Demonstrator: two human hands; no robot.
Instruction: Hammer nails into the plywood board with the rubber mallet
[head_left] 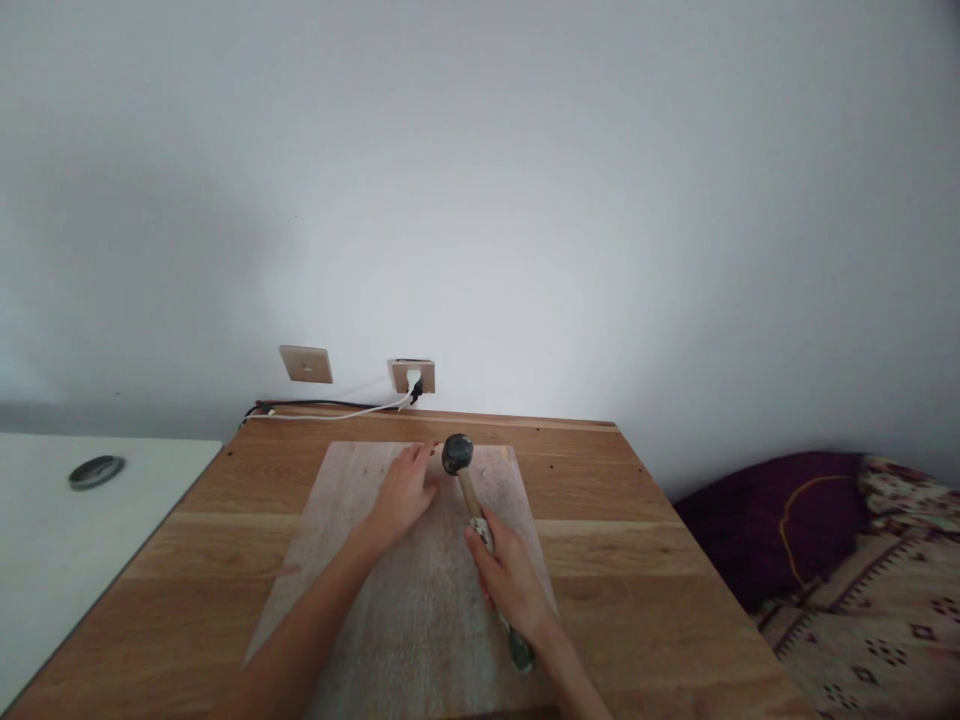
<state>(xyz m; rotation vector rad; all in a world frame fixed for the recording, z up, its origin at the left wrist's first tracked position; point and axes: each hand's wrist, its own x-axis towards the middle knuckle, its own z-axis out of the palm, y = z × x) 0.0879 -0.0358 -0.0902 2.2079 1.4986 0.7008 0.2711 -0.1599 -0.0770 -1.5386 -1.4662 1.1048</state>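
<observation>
My right hand [512, 572] is wrapped around the handle of a mallet [470, 492]. The mallet has a rounded dark head and a wooden shaft, with pale and dark wrapping on the grip. Its head is over the far part of a pale, worn board [405, 610]. Just left of the mallet head, my left hand [405, 492] rests at the board, thumb and fingers apart. A small pale spot shows by its fingertips, too small to identify. The board lies flat on a wooden table.
The wooden table [630, 600] stands against a white wall. White and black cables [337, 415] run along its back edge to a wall socket [425, 377]. A white surface [67, 540] with a dark oval ring [97, 471] is at left. Patterned fabric [885, 620] lies at right.
</observation>
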